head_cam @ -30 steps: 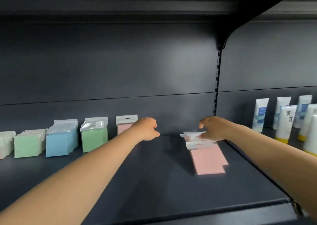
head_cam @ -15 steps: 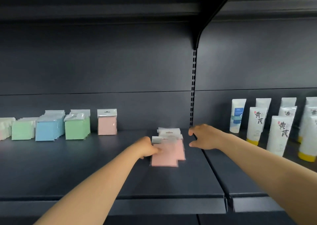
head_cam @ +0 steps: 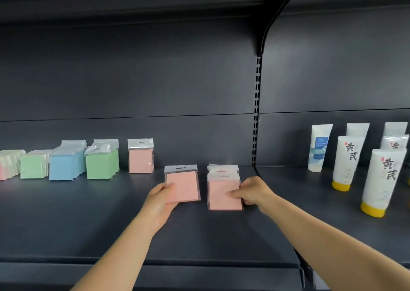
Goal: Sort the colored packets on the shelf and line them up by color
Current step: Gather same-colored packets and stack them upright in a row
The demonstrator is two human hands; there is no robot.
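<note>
My left hand (head_cam: 160,202) grips a pink packet (head_cam: 184,185) by its lower left corner and holds it tilted up above the dark shelf (head_cam: 88,219). Just to its right, my right hand (head_cam: 253,192) pinches the right edge of a small stack of pink packets (head_cam: 221,193) resting on the shelf. Against the back wall at the left stand sorted rows: one pink packet (head_cam: 141,159), green packets (head_cam: 101,165), blue packets (head_cam: 65,167), more green packets (head_cam: 33,165), and pale packets (head_cam: 8,164) at the frame edge.
White tubes with yellow caps (head_cam: 381,179) and a blue-labelled tube (head_cam: 319,147) stand on the neighbouring shelf section to the right. A slotted upright (head_cam: 257,113) divides the two sections. An upper shelf (head_cam: 133,4) hangs overhead.
My left hand came from the standing row to the pink stack and lifted one packet off it to the left. My right hand shifted onto the stack's right edge. The view swung right.
</note>
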